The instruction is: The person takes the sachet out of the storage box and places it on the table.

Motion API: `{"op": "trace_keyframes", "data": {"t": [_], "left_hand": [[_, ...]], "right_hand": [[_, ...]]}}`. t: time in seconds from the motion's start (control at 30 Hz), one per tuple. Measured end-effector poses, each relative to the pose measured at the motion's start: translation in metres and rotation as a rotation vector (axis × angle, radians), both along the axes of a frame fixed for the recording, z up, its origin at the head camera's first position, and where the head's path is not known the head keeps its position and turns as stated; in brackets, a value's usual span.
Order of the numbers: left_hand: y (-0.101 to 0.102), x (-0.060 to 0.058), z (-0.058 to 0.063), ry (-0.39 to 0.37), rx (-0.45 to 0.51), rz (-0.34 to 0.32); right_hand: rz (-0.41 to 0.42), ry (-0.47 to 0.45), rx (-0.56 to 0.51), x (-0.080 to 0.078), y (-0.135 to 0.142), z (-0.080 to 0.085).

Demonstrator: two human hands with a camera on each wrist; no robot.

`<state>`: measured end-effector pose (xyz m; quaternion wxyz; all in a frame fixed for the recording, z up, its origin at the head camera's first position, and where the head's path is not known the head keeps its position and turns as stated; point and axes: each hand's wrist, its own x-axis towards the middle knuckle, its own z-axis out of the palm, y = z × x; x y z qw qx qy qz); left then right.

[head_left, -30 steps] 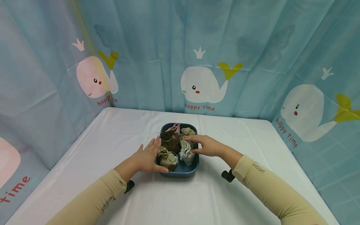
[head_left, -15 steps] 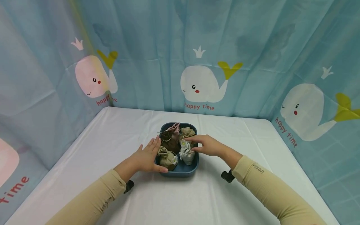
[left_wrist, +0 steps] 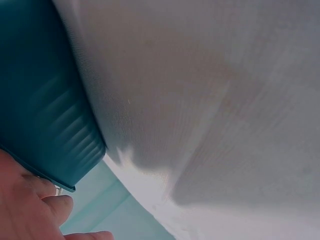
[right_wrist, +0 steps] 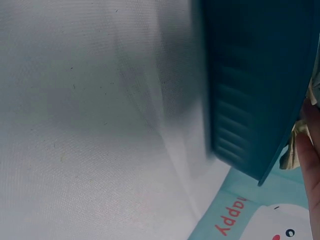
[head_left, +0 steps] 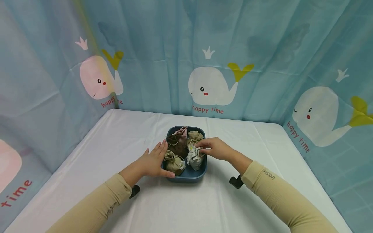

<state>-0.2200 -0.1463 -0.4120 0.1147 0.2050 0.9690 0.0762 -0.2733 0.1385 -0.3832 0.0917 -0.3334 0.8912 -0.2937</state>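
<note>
A blue plastic basin (head_left: 188, 180) on the white-covered table holds several small cloth drawstring pouches. My right hand (head_left: 218, 149) reaches over the basin's right rim and pinches the gathered neck of a pale grey pouch (head_left: 196, 160). On the other side, my left hand (head_left: 149, 163) rests against the left rim, its fingers extended and thumb along the near corner. Beside that thumb sits a tan pouch (head_left: 175, 166). A brown pouch (head_left: 178, 149) and a pink-topped pouch (head_left: 183, 132) lie behind it. Another tan pouch (head_left: 195, 136) is at the back right.
White cloth covers the table (head_left: 186, 210) around the basin. A blue curtain (head_left: 163, 81) printed with whales stands along the back and sides. Black wrist-camera mounts (head_left: 236, 182) hang below both sleeves.
The right thumb and fingers have drawn closer together at the grey pouch's neck, and the right hand has risen slightly. The left hand stays in place on the basin.
</note>
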Motion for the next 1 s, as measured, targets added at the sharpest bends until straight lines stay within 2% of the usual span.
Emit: {"op": "trace_keyframes", "data": {"t": [0.17,0.4,0.8,1.0], "left_hand": [[0.0,0.0,0.001,-0.001,-0.001,-0.001],[0.001,0.0,0.001,0.004,-0.002,-0.001],[0.001,0.001,0.003,-0.008,0.008,0.004],[0.002,0.001,0.003,-0.012,0.01,0.003]], "right_hand": [[-0.019,0.004,-0.036,0.001,-0.001,0.001],[-0.069,0.084,-0.073,0.003,-0.003,0.003],[-0.101,0.047,-0.147,0.006,-0.003,0.012],[-0.114,0.062,-0.148,0.009,-0.005,0.015]]}}
